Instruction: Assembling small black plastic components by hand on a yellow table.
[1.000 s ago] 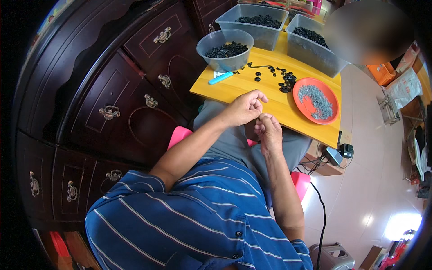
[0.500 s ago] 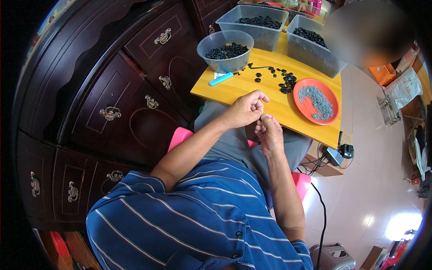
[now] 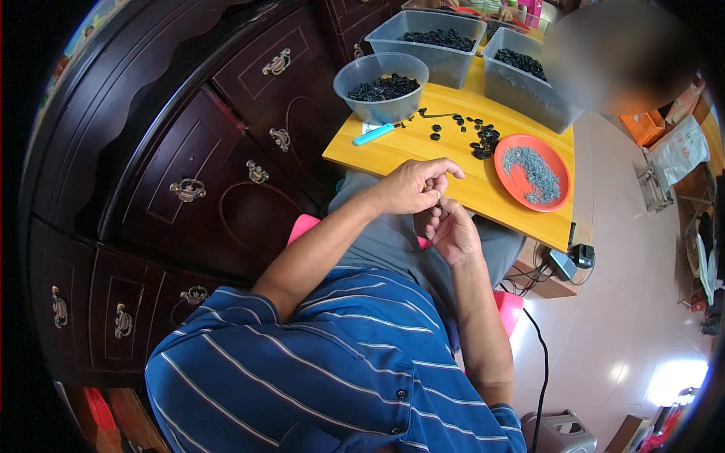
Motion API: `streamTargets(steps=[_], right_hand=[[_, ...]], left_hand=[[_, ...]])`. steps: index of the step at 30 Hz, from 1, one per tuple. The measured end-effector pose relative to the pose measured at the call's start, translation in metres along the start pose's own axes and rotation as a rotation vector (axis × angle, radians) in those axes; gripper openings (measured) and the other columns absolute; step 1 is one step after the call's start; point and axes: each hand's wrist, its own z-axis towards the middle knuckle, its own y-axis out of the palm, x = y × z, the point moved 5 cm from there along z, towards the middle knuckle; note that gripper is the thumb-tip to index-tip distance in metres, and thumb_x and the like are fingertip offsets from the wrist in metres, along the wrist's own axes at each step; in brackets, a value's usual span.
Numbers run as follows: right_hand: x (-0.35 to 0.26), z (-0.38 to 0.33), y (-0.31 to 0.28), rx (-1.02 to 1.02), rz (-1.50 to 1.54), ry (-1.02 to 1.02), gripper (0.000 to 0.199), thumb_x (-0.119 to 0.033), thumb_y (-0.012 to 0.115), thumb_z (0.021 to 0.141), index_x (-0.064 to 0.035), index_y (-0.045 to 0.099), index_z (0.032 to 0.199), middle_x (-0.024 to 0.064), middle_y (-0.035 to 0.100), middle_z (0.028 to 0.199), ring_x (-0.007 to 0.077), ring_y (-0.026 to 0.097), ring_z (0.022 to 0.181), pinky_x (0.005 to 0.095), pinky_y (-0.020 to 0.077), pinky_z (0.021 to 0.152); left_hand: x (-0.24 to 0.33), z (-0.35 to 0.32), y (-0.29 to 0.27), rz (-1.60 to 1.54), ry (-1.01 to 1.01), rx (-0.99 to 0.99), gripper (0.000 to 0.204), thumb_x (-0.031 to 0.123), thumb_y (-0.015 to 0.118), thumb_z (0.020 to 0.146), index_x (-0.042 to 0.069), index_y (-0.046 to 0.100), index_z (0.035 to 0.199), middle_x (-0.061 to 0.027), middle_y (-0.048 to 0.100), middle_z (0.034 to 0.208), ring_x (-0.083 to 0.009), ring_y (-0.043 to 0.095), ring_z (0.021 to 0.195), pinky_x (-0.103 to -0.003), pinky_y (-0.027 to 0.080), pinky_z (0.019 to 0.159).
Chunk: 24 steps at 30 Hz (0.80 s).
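**Desk:** Head view, largest first. What carries the work?

**Photographer:** One yellow wooden worktop (image 3: 408, 155), pushed against a dark carved wooden cabinet (image 3: 189, 174). On it stand two clear rectangular plastic tubs (image 3: 438, 53) of small black parts, one clear round plastic bowl (image 3: 375, 83) of the same, one orange round plate (image 3: 560, 162) heaped with small grey metal pieces, and one light-blue handled tool (image 3: 374, 134). Loose black ring-shaped parts (image 3: 483, 140) lie scattered between bowl and plate, too many and too small to count surely.

**Desk:** And the hands?

**Photographer:** Two, both at the near edge of the worktop. The left hand (image 3: 411, 187) rests on that edge, fingers curled, thumb and forefinger pinched narrow. The right hand (image 3: 451, 230) sits just below and to its right, over the lap, fingers cupped up to meet it. The grips touch at the fingertips.

**Desk:** What do they hold?

**Photographer:** A tiny piece appears to be pinched between them, but it is hidden by the fingers; I cannot tell its shape or long axis.

**Desk:** Where does the supply lie from there?

**Photographer:** Up the picture, across the worktop. The scattered black parts lie straight ahead; the plate is ahead and right, nearer the right hand.
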Motion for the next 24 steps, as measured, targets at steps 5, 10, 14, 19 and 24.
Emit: streamTargets(steps=[5,10,14,19,24], right_hand=[[0.004,0.002,0.003,-0.104,0.033,0.054,0.012,-0.025,0.067,0.093,-0.0133,0.063,0.093,-0.0043,0.064,0.075,0.0087,0.060,0.064,0.0270,0.0510,0.061],[-0.004,-0.005,0.013,0.096,-0.094,-0.169,0.013,-0.023,0.066,0.093,-0.0108,0.063,0.090,-0.0018,0.063,0.076,0.0067,0.054,0.062,0.0205,0.0467,0.060],[-0.008,0.001,0.006,0.119,-0.225,-0.329,0.009,-0.018,0.064,0.094,-0.0097,0.062,0.091,-0.0017,0.061,0.076,0.0063,0.053,0.062,0.0193,0.0453,0.060],[-0.008,0.001,0.004,0.089,-0.161,-0.282,0.010,-0.021,0.064,0.095,-0.0116,0.060,0.095,-0.0036,0.060,0.077,0.0064,0.057,0.065,0.0219,0.0497,0.062],[-0.006,-0.001,0.008,0.101,-0.139,-0.237,0.011,-0.022,0.063,0.096,-0.0113,0.060,0.095,-0.0030,0.060,0.076,0.0071,0.057,0.064,0.0228,0.0504,0.062]], left_hand=[[-0.004,0.001,0.002,0.016,-0.015,-0.043,0.040,-0.005,0.054,0.080,0.008,0.060,0.117,0.0007,0.051,0.070,-0.0091,0.052,0.065,-0.027,0.047,0.063],[-0.035,-0.003,0.015,-0.259,-0.102,-0.009,0.036,-0.006,0.050,0.087,0.005,0.053,0.121,0.0032,0.048,0.080,-0.0056,0.047,0.069,-0.022,0.042,0.060],[-0.046,-0.004,0.022,-0.425,-0.163,0.022,0.028,-0.004,0.047,0.094,0.004,0.050,0.122,0.0022,0.050,0.083,-0.0044,0.049,0.071,-0.021,0.043,0.060],[-0.041,-0.003,0.016,-0.457,-0.094,0.003,0.026,-0.003,0.050,0.095,0.001,0.053,0.121,0.0012,0.055,0.086,-0.0043,0.054,0.073,-0.020,0.046,0.061],[-0.043,-0.008,0.007,-0.361,-0.195,0.020,0.012,0.002,0.060,0.095,-0.001,0.065,0.105,-0.0006,0.065,0.090,-0.0049,0.059,0.077,-0.021,0.050,0.068]])
